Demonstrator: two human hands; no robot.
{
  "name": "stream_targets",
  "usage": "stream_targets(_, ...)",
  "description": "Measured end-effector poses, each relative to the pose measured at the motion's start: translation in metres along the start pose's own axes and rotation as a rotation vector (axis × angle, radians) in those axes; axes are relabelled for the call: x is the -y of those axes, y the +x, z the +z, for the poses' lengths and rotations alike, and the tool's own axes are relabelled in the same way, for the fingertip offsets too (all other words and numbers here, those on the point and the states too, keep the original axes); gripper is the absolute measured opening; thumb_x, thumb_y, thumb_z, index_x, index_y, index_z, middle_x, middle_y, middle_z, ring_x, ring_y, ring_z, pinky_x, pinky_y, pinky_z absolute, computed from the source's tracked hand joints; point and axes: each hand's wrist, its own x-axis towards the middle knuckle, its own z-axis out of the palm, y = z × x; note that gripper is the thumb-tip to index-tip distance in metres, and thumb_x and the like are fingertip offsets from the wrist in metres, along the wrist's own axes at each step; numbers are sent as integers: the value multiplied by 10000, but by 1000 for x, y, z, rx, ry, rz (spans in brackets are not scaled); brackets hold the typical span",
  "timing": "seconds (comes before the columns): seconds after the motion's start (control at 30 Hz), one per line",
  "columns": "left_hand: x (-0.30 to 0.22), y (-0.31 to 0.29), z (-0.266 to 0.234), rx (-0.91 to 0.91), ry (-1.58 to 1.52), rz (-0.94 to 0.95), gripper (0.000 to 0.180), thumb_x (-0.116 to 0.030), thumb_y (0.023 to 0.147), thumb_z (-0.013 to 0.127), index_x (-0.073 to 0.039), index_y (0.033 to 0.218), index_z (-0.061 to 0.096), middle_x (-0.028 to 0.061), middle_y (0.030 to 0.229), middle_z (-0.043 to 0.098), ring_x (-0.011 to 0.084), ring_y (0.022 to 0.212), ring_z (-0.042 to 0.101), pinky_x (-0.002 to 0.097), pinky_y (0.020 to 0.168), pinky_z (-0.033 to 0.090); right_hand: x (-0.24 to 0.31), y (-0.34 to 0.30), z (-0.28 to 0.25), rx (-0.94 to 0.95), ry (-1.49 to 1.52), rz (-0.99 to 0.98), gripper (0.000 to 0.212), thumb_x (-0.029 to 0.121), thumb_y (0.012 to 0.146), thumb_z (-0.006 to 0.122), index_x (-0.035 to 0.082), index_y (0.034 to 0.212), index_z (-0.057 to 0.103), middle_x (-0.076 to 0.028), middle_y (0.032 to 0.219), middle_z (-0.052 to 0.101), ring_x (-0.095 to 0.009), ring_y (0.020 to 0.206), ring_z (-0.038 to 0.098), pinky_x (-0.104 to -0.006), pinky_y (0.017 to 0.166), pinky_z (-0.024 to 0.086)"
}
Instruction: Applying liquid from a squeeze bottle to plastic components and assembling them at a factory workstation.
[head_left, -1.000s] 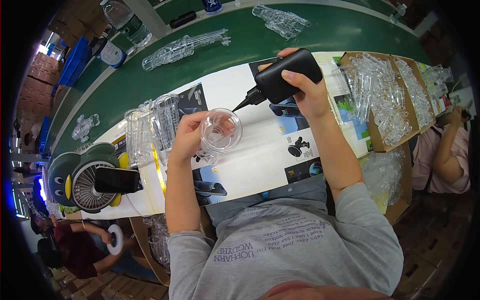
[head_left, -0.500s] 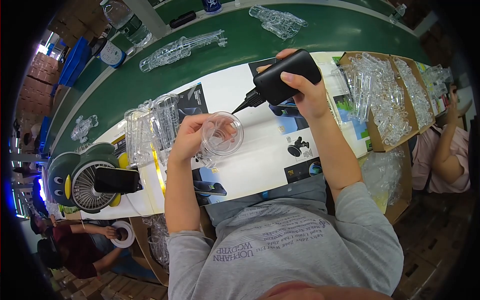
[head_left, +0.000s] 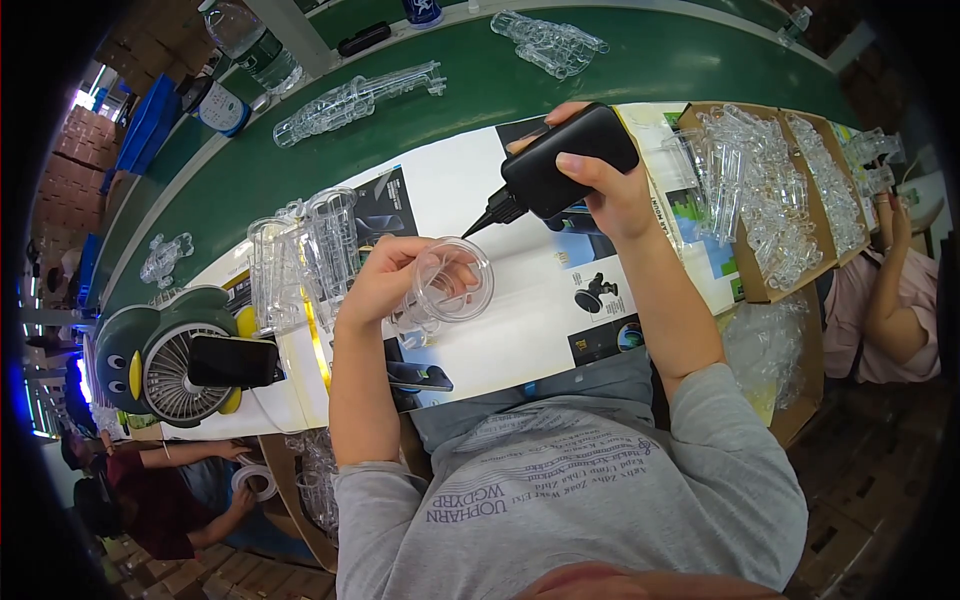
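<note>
While your left hand [head_left: 383, 287] grips the clear round part [head_left: 452, 290] above the surface [head_left: 480, 105] and your right hand [head_left: 617, 197] clasps the black bottle [head_left: 572, 163], squeezing too hard might drip excess, and a wobble might misplace the nozzle [head_left: 490, 215].

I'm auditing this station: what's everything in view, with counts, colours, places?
table: one, green, back
sheet: one, white, on table
boxes: several, brown, sides
clear parts: many, transparent, table, sheet, boxes
nozzle bottle: one, black, above sheet
clear cup: one, transparent, above sheet
fan: one, green, left
phone: one, black, before fan
water bottle: one, clear, upper left
labelled bottle: one, blue-white, upper left
co-workers: two, pink and maroon clothing, sides
roll: one, white, lower left
shirt: one, grey, lower centre
left hand: one, bare, holding clear cup
right hand: one, bare, holding nozzle bottle
</note>
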Motion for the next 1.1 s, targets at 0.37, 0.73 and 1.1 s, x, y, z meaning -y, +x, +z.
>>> stream_targets(0.37, -2, 1, 2, 62, -29, -123, 358, -236, 915, 510, 89, 1039, 595, 137, 848, 652, 139, 689, 610, 257, 657, 503, 4, -1, 4, 32, -17, -2, 411, 84, 668, 638, 10, 1055, 518, -200, 929, 634, -249, 860, 633, -329, 782, 512)
stream_targets(0.73, 1, 2, 5, 30, 37, -170, 405, -292, 876, 567, 89, 1004, 615, 141, 815, 654, 149, 669, 613, 260, 632, 504, 3, -1, 6, 89, 16, -19, 379, 98, 701, 656, 5, 1043, 523, -191, 915, 649, -212, 867, 632, -308, 785, 504)
stream_targets(1.1, 0, 2, 6, 30, 30, -189, 391, -283, 884, 558, 83, 1011, 617, 136, 815, 656, 141, 665, 610, 261, 626, 503, 0, -1, 4, 90, -25, -10, 414, 126, 677, 636, 29, 1057, 504, -243, 920, 631, -292, 862, 647, -366, 752, 537)
